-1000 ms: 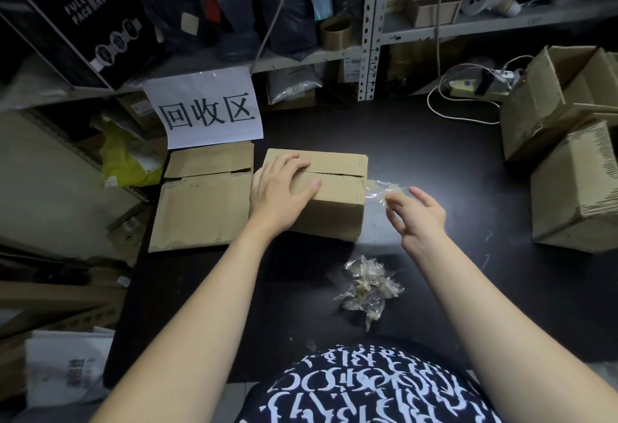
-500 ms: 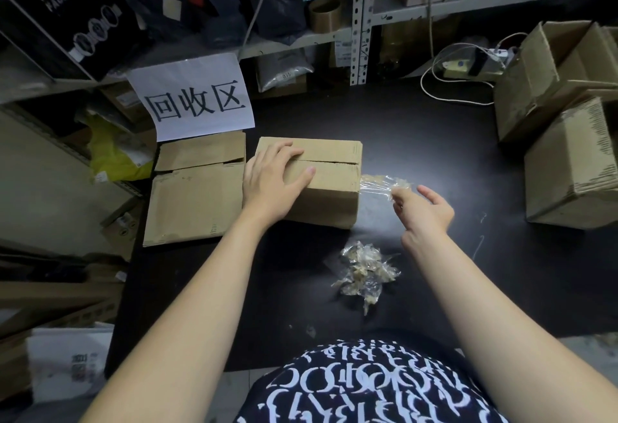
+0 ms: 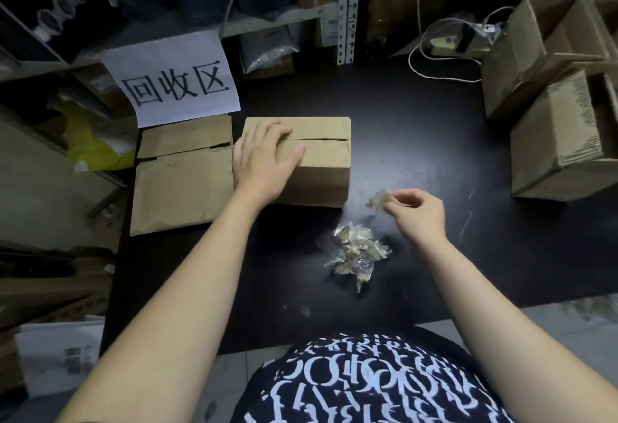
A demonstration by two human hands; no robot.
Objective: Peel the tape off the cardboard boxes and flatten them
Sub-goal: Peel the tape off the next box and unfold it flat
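A small closed cardboard box (image 3: 321, 162) stands on the black table (image 3: 418, 142), its top flaps meeting along a bare seam. My left hand (image 3: 264, 158) rests flat on the box's left top corner, fingers spread. To the right of the box, my right hand (image 3: 416, 210) pinches a crumpled strip of clear tape (image 3: 378, 202) just above the table, free of the box. A heap of peeled tape scraps (image 3: 356, 252) lies just below that hand.
A flattened cardboard box (image 3: 180, 172) lies left of the small box, under a white paper sign (image 3: 177, 81). Two larger cardboard boxes (image 3: 561, 142) sit stacked at the right edge. Metal shelving (image 3: 344, 11) and a white cable (image 3: 431, 68) are behind.
My right hand pulled the tape strip off the box's right end and drew it down and right, away from the box. My left hand stayed pressing on the box.
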